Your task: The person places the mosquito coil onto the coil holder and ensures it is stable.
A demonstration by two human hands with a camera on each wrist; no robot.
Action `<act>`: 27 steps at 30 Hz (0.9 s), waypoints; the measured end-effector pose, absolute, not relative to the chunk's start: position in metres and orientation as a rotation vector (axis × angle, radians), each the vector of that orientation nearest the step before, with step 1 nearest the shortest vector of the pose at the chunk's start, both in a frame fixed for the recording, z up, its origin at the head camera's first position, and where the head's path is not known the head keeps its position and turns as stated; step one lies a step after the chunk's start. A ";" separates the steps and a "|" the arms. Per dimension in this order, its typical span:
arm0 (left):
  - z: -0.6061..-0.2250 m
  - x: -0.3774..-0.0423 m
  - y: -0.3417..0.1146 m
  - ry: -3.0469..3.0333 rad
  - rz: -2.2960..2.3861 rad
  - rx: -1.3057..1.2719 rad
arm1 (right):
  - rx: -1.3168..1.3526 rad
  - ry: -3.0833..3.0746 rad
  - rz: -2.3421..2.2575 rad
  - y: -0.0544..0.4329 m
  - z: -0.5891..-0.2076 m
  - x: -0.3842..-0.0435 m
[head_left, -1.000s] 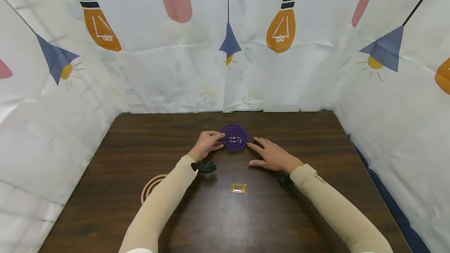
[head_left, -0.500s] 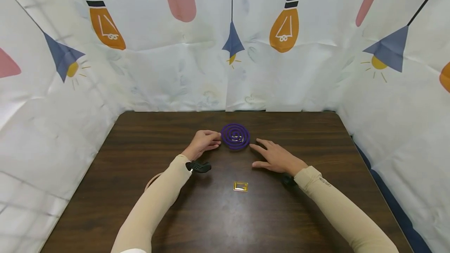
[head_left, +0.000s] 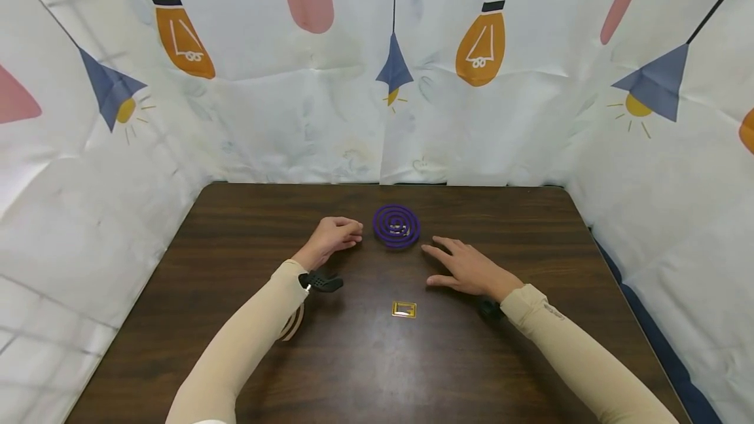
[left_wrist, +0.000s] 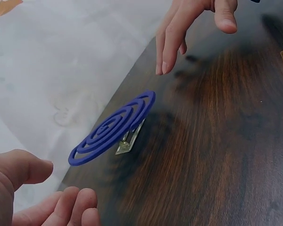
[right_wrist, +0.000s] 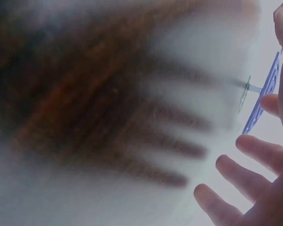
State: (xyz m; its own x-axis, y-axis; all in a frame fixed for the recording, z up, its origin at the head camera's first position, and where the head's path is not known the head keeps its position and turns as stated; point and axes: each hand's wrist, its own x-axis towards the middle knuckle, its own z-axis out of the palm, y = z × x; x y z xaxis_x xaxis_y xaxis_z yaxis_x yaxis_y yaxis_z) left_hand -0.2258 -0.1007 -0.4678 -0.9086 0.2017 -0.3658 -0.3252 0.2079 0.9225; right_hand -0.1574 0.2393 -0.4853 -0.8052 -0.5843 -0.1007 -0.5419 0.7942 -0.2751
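A purple spiral mosquito coil [head_left: 396,226] stands raised over the table on a small metal stand [left_wrist: 126,144], tilted in the left wrist view. My left hand [head_left: 331,239] hovers just left of the coil, thumb and fingers loosely bent and apart from it, holding nothing. To the coil's right, my right hand [head_left: 468,269] is spread low over the table with its fingers extended and nothing in its grasp. Nearer to me lies a flat gold-coloured rectangular metal piece [head_left: 404,309]. A tan spiral or ringed thing [head_left: 292,324] is partly hidden beneath my left forearm.
The dark wood-grain table [head_left: 471,358] runs back to a white curtain [head_left: 330,129] printed with lamps and bulbs, which also encloses both sides. A black strap with a device [head_left: 323,281] sits on my left wrist.
My left hand has let go of the purple coil's edge and drawn away to the left. The right hand has shifted slightly right and toward me. The coil stays on its stand.
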 end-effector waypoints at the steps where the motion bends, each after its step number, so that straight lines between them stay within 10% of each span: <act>1: -0.466 -0.225 -0.102 2.088 1.739 -0.108 | -0.888 2.805 -0.342 0.239 -0.485 -0.156; 27: -0.441 -0.202 -0.136 2.181 1.647 0.042 | -0.899 2.834 -0.371 0.242 -0.486 -0.123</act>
State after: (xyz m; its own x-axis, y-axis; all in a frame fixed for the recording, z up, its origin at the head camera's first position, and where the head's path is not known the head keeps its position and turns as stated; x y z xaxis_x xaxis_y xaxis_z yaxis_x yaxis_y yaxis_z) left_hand -0.2022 -0.1360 -0.4413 -0.9174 0.2629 -0.2988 -0.2154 0.3033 0.9282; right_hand -0.1228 0.2424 -0.4859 -0.8105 -0.5823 -0.0631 -0.5464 0.7905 -0.2766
